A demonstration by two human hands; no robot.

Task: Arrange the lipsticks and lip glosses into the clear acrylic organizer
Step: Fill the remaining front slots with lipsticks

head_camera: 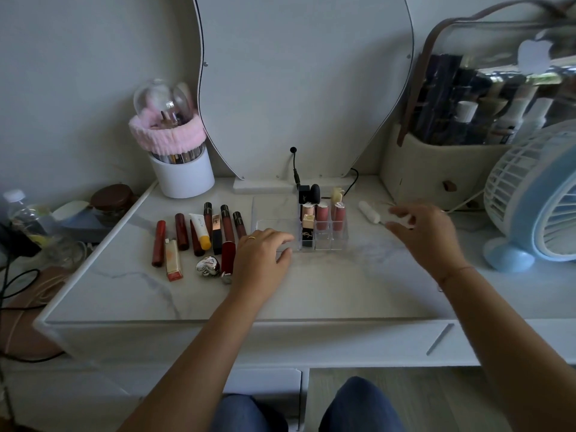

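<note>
The clear acrylic organizer (pixel 339 236) stands mid-table and holds pink lip glosses (pixel 323 215), a black and gold lipstick (pixel 308 232) and black items at its back. To its left lie several loose lipsticks and glosses: dark red tubes (pixel 181 231), a white and yellow tube (pixel 200 230), a silver heart case (pixel 208 265). My left hand (pixel 263 255) rests flat on the table at the organizer's left front edge, fingers spread, holding nothing. My right hand (pixel 424 235) hovers right of the organizer, blurred, fingers apart, near a white tube (pixel 369 212).
A mirror (pixel 305 88) stands behind the organizer with a black cable. A white brush cup with a pink band (pixel 179 163) is at back left. A beige bag (pixel 436 169) and a blue fan (pixel 539 201) fill the right side. The table's front edge is near my knees.
</note>
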